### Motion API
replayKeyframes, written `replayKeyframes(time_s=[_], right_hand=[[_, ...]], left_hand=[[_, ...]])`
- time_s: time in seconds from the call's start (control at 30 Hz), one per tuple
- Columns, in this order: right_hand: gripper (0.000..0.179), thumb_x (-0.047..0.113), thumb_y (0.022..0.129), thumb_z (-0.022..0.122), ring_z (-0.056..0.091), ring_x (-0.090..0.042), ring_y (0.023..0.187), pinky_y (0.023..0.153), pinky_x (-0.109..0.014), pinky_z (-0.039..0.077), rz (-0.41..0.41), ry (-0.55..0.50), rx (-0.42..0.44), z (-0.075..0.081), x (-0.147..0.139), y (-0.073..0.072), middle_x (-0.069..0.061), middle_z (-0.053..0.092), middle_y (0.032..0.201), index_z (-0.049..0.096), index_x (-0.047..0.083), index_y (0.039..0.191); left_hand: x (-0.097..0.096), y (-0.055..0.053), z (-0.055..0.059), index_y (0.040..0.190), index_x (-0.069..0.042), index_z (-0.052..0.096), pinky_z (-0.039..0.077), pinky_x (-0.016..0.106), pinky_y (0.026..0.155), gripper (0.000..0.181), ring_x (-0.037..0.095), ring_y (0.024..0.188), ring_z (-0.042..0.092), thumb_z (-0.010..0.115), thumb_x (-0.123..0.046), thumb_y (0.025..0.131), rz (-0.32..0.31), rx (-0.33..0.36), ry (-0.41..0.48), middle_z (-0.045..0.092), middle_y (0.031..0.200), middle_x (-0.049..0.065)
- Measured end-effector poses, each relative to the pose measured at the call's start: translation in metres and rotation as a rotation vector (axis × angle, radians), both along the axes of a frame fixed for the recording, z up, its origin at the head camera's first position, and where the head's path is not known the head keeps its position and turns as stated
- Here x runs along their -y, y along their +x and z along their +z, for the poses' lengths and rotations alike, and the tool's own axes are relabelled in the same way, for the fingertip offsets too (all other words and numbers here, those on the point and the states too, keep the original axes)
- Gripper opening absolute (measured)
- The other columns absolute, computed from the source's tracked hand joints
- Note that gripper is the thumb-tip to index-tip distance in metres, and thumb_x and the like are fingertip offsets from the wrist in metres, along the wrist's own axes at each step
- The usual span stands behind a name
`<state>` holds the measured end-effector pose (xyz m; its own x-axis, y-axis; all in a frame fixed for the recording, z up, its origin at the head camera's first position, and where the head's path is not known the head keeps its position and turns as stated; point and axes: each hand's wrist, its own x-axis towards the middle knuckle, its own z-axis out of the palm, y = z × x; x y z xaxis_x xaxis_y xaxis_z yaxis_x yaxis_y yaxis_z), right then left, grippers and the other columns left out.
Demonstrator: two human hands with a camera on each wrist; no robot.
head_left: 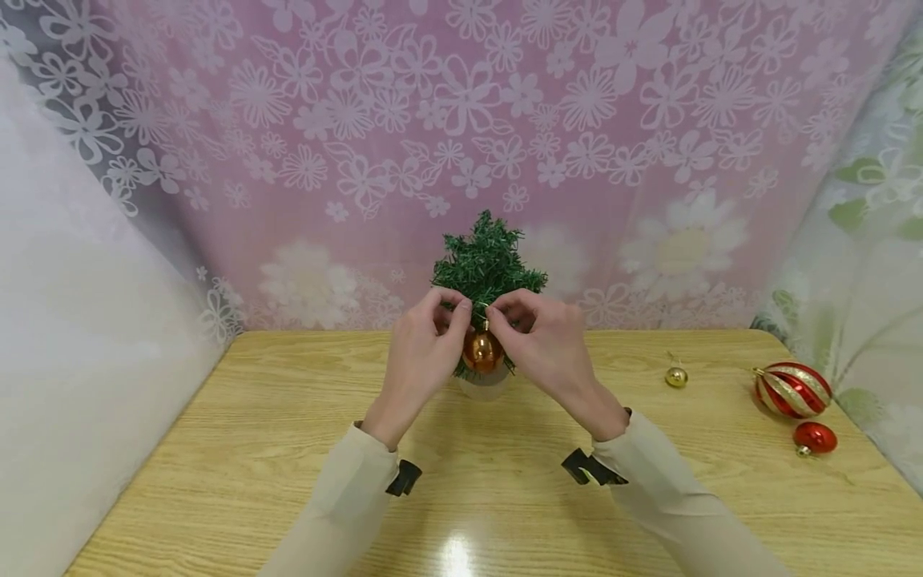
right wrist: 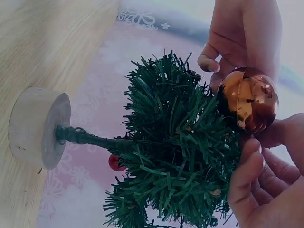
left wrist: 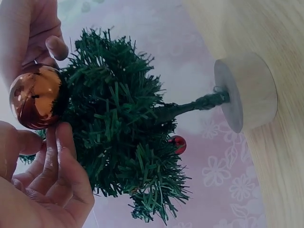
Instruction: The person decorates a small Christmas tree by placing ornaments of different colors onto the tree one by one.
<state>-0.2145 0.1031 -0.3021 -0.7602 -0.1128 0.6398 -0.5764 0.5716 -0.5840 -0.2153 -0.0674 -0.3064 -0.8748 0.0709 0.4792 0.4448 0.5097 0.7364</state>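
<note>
A shiny copper-orange Christmas bauble (head_left: pixel 482 353) hangs in front of a small green artificial Christmas tree (head_left: pixel 486 256). From the left, my left hand (head_left: pixel 421 349) pinches the bauble's thin hanging loop (head_left: pixel 485 305) between thumb and fingers. My right hand (head_left: pixel 550 344) pinches the same loop from the other side. Both sets of fingertips are just above the bauble's cap, close against the branches. In the left wrist view the tree's bare stem rises from a round pale base (left wrist: pixel 256 92). Low behind the branches shows a red bauble (right wrist: pixel 116 162).
On the right of the wooden table (head_left: pixel 274 449) lie a small gold bauble (head_left: pixel 676 377), a large red-and-gold striped bauble (head_left: pixel 793 390) and a shiny red bauble (head_left: pixel 816 438). A pink flowered curtain (head_left: pixel 404 120) hangs behind the table's far edge.
</note>
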Motion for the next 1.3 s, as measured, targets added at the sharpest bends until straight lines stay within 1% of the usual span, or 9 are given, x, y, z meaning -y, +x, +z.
replayKeyframes(time_s=[0.1,0.27,0.5,0.63,0.73,0.9,1.1,1.2,1.3], right_hand=[[0.008,0.013,0.094,0.071,0.061,-0.010,0.056,0.055,-0.024,0.049,-0.028,0.014,0.020,0.000,0.002,-0.002,-0.002,0.072,0.070,0.077,0.009,0.094],[0.009,0.013,0.094,0.070,0.060,-0.010,0.054,0.053,-0.025,0.049,-0.052,0.026,0.039,-0.001,0.004,-0.004,-0.003,0.072,0.069,0.077,0.008,0.094],[0.008,0.009,0.092,0.070,0.052,-0.011,0.055,0.054,-0.025,0.045,-0.067,0.166,-0.028,-0.004,0.000,-0.003,-0.006,0.070,0.079,0.077,0.007,0.088],[0.008,0.010,0.092,0.071,0.048,-0.010,0.057,0.055,-0.025,0.042,-0.046,0.204,-0.022,-0.005,-0.003,-0.001,-0.008,0.068,0.085,0.077,0.008,0.087],[0.008,0.010,0.092,0.072,0.048,-0.010,0.059,0.056,-0.025,0.043,-0.031,0.222,-0.013,-0.006,-0.004,0.000,-0.008,0.068,0.087,0.078,0.007,0.088],[0.006,0.010,0.091,0.073,0.049,-0.010,0.059,0.057,-0.025,0.044,-0.024,0.224,-0.022,-0.007,-0.005,0.000,-0.008,0.068,0.089,0.078,0.007,0.089],[0.004,0.010,0.092,0.073,0.047,-0.008,0.060,0.057,-0.025,0.043,0.021,0.195,-0.077,-0.005,-0.011,0.006,-0.006,0.067,0.091,0.077,0.009,0.091],[0.004,0.007,0.090,0.075,0.048,-0.007,0.062,0.056,-0.025,0.042,0.047,0.187,-0.134,-0.004,-0.021,0.010,-0.003,0.066,0.091,0.076,0.011,0.092],[0.008,0.004,0.088,0.076,0.053,-0.007,0.064,0.054,-0.022,0.041,0.044,0.198,-0.192,-0.004,-0.034,0.014,-0.001,0.067,0.090,0.076,0.011,0.092]], left_hand=[[-0.001,-0.003,0.002,0.109,-0.014,0.070,0.041,0.030,0.050,0.019,0.016,0.052,0.052,0.056,-0.027,0.106,0.018,0.010,-0.040,0.066,0.073,0.002],[-0.002,-0.006,0.002,0.107,-0.013,0.071,0.036,0.027,0.044,0.017,0.014,0.046,0.048,0.058,-0.025,0.104,0.045,-0.009,-0.134,0.069,0.073,0.001],[-0.002,-0.006,0.000,0.103,-0.013,0.074,0.042,0.023,0.043,0.016,0.005,0.046,0.051,0.061,-0.023,0.102,0.054,-0.100,-0.300,0.073,0.075,0.002],[-0.001,-0.004,-0.002,0.103,-0.013,0.075,0.040,0.020,0.043,0.015,0.004,0.047,0.050,0.062,-0.022,0.102,0.042,-0.156,-0.382,0.073,0.075,0.001],[0.000,-0.003,-0.004,0.102,-0.014,0.075,0.040,0.019,0.044,0.015,0.004,0.050,0.050,0.063,-0.022,0.102,0.036,-0.184,-0.416,0.073,0.076,0.000],[0.002,-0.004,-0.009,0.101,-0.015,0.075,0.044,0.020,0.050,0.013,0.006,0.057,0.057,0.064,-0.022,0.101,0.027,-0.218,-0.409,0.074,0.080,-0.001],[0.004,-0.004,-0.011,0.100,-0.015,0.075,0.045,0.020,0.052,0.013,0.005,0.058,0.058,0.064,-0.022,0.101,0.013,-0.259,-0.324,0.073,0.080,-0.002],[0.005,-0.001,-0.011,0.100,-0.015,0.075,0.044,0.020,0.052,0.012,0.005,0.058,0.057,0.064,-0.021,0.101,0.035,-0.324,-0.288,0.073,0.080,-0.002],[0.004,0.003,-0.012,0.103,-0.015,0.075,0.045,0.021,0.053,0.013,0.007,0.064,0.062,0.064,-0.022,0.101,0.072,-0.411,-0.274,0.072,0.084,-0.002]])
